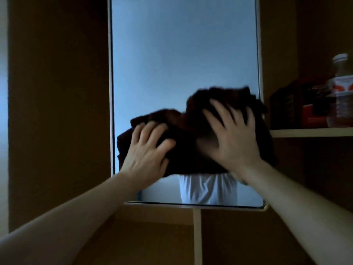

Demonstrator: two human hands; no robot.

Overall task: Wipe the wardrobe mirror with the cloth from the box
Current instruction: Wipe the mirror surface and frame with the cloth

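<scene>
A tall mirror (183,54) in a pale frame fills the middle of the head view. A dark brown cloth (187,142) is spread flat against its lower half. My left hand (147,150) presses on the cloth's left part with fingers spread. My right hand (233,134) presses on its right part, fingers splayed wide and slightly blurred. The cloth's right edge reaches past the mirror frame. Below the cloth the glass reflects a white shirt (208,188).
Brown wardrobe panels flank the mirror. To the right, a shelf (309,132) carries a plastic bottle (342,92) with a white cap and dark red boxes (299,108). A pale vertical divider (197,236) runs down below the mirror.
</scene>
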